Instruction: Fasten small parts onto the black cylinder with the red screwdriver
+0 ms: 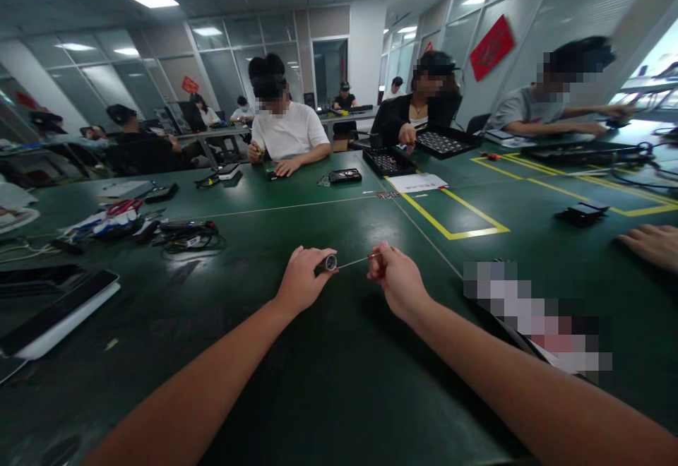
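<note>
My left hand (303, 279) is closed around a small dark spool (328, 263) with a pale round end. A thin silvery wire (354, 262) runs from the spool to my right hand (396, 279), which pinches the wire's free end between its fingertips. Both hands hover just above the dark green table (296, 374), close together near its middle.
A flat white-and-black device (58, 314) lies at the left, with cables and tools (159, 229) behind it. Yellow tape lines (450, 222) mark the table at right. Another person's hand (651, 243) rests at the right edge. Several people work at the far side with black trays (442, 142).
</note>
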`<action>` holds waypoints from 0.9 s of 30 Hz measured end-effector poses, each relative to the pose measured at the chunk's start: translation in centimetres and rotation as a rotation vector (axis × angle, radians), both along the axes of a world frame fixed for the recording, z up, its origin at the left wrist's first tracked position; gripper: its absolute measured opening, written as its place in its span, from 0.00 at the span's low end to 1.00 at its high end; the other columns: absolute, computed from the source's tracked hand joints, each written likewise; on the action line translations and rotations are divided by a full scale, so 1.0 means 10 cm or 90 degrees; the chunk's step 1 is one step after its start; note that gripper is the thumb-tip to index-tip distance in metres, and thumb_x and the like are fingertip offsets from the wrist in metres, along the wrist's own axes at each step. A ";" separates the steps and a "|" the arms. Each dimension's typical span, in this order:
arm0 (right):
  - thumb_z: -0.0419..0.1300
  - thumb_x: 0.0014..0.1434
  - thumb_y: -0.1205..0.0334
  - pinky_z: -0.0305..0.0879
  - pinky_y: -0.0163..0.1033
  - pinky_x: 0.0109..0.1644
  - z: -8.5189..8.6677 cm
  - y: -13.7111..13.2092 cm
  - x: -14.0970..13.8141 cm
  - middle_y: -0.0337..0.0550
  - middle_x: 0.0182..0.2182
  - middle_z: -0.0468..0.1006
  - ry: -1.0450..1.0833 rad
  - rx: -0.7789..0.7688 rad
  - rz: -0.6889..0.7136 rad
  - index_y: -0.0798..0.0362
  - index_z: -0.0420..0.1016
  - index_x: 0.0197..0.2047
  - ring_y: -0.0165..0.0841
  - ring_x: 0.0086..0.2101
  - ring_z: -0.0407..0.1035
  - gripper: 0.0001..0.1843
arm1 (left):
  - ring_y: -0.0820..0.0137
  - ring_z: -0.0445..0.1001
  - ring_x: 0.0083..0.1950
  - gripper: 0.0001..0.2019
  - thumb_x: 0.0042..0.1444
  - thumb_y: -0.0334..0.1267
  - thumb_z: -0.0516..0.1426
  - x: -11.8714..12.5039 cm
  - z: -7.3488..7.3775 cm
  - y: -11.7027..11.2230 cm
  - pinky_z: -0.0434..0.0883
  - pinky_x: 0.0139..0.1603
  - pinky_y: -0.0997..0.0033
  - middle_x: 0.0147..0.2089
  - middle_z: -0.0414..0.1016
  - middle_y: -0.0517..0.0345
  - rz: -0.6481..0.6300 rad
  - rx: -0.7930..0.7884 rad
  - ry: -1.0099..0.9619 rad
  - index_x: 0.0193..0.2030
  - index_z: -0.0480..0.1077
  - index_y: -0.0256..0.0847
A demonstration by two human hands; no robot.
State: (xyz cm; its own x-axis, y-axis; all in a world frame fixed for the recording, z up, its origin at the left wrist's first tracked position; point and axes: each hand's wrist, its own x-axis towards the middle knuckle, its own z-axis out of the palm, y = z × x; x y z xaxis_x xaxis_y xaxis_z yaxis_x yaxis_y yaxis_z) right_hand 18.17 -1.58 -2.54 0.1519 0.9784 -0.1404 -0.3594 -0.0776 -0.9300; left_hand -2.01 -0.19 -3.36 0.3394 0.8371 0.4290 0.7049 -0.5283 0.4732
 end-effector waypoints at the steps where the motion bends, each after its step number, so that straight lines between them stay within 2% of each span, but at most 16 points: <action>1: 0.60 0.61 0.46 0.65 0.39 0.29 0.00 0.00 0.00 0.33 0.20 0.66 -0.011 0.017 -0.016 0.50 0.70 0.33 0.30 0.22 0.62 0.15 | 0.60 0.75 0.58 0.15 0.62 0.37 0.63 0.00 0.00 0.00 0.54 0.72 0.42 0.54 0.79 0.57 0.008 -0.004 -0.002 0.55 0.74 0.48; 5: 0.58 0.63 0.46 0.66 0.39 0.33 0.00 -0.04 -0.02 0.36 0.25 0.72 -0.111 0.147 -0.050 0.50 0.71 0.37 0.32 0.27 0.67 0.15 | 0.59 0.75 0.56 0.15 0.62 0.37 0.63 -0.01 -0.02 0.02 0.55 0.71 0.41 0.53 0.80 0.56 0.022 -0.019 -0.014 0.55 0.74 0.47; 11: 0.54 0.68 0.47 0.66 0.41 0.36 0.06 -0.12 -0.03 0.37 0.27 0.74 -0.297 0.247 -0.004 0.50 0.71 0.40 0.33 0.29 0.69 0.15 | 0.59 0.75 0.55 0.15 0.61 0.38 0.65 -0.02 -0.04 0.02 0.54 0.71 0.40 0.52 0.80 0.56 0.011 -0.019 -0.017 0.55 0.74 0.48; 14: 0.54 0.69 0.48 0.66 0.41 0.38 0.09 -0.16 -0.02 0.39 0.28 0.76 -0.365 0.267 0.032 0.50 0.72 0.40 0.34 0.30 0.71 0.15 | 0.59 0.76 0.54 0.15 0.60 0.38 0.65 -0.02 -0.05 0.03 0.56 0.69 0.41 0.51 0.80 0.56 0.006 -0.008 -0.021 0.54 0.74 0.47; 18: 0.54 0.68 0.50 0.67 0.41 0.39 0.11 -0.20 -0.02 0.40 0.30 0.78 -0.433 0.282 -0.006 0.50 0.73 0.42 0.36 0.32 0.73 0.13 | 0.59 0.76 0.52 0.15 0.59 0.38 0.66 -0.04 -0.06 0.06 0.62 0.64 0.47 0.50 0.81 0.56 -0.001 0.030 -0.028 0.53 0.75 0.46; 27: 0.53 0.69 0.54 0.68 0.41 0.41 0.10 -0.22 -0.02 0.40 0.33 0.80 -0.477 0.306 0.025 0.49 0.73 0.44 0.37 0.35 0.77 0.10 | 0.59 0.75 0.50 0.14 0.60 0.38 0.66 -0.06 -0.06 0.07 0.66 0.59 0.51 0.49 0.81 0.56 -0.006 0.044 -0.030 0.52 0.75 0.46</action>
State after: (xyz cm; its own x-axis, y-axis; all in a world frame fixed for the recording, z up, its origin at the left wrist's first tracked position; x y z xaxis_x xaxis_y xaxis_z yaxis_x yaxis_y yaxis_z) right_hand 17.95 -3.77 -1.58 0.0045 0.9121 0.4100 0.3511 0.3825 -0.8547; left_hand -2.61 0.50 -3.93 0.3253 0.8020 0.5010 0.6778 -0.5672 0.4678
